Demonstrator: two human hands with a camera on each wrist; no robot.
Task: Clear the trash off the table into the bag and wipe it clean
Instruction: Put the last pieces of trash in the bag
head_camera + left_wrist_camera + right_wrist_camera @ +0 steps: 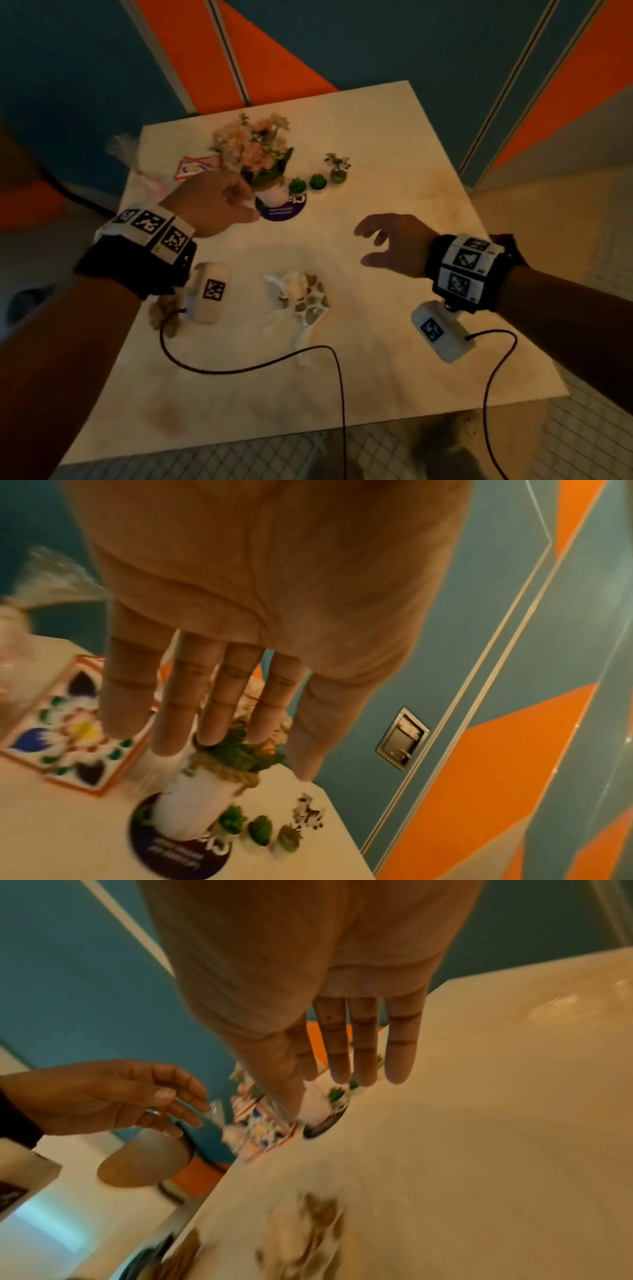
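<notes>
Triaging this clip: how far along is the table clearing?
Done: nothing visibly. In hand: nothing; left hand and right hand hover open above the table. Left: crumpled spotted paper, the brown wad under the left wrist, then wiping. A clear plastic bag lies at the far left edge.

table: smooth, glossy | bag: clear plastic | cloth: crumpled fabric

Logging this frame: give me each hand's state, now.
Left hand: open, fingers relaxed, holding nothing.
Right hand: open, fingers spread, holding nothing.
</notes>
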